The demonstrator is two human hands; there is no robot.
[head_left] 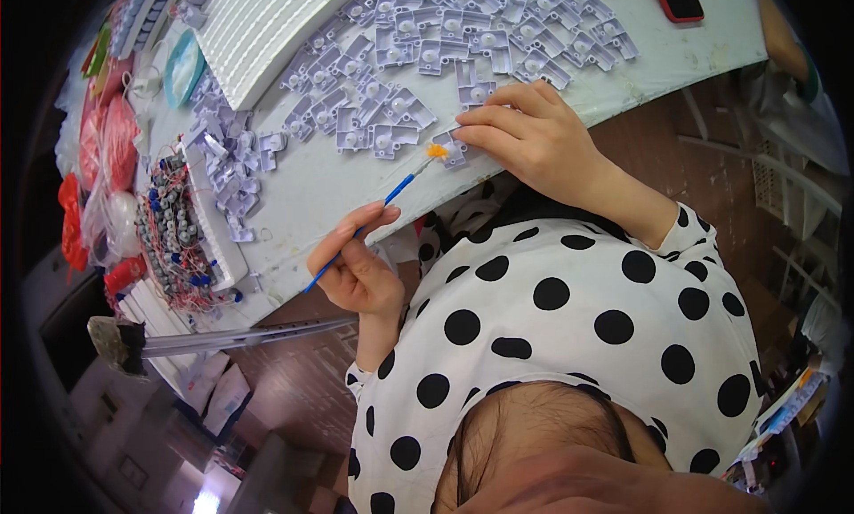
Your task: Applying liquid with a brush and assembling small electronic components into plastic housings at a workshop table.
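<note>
My left hand (pixel 358 263) pinches a thin blue stick brush (pixel 399 187), its fingers closed round the handle. An orange blob of paste (pixel 436 151) covers the brush's tip, right by a small pale-lavender plastic housing (pixel 455 155). That housing sits at the table's near edge, with the fingers of my right hand (pixel 536 140) closed on it. Whether the paste touches the housing, I cannot tell. Just beyond, many similar plastic housings (pixel 402 56) lie spread over the table, most with a round boss facing up.
A white ribbed tray (pixel 267 33) stands at the far left. Beside it are a loose pile of plastic pieces (pixel 233 162), small motors with red wires (pixel 173 225), a teal-rimmed bowl (pixel 183 67) and red plastic bags (pixel 120 140). A red-edged phone (pixel 678 0) lies far right; another person's arm (pixel 783 42) shows there.
</note>
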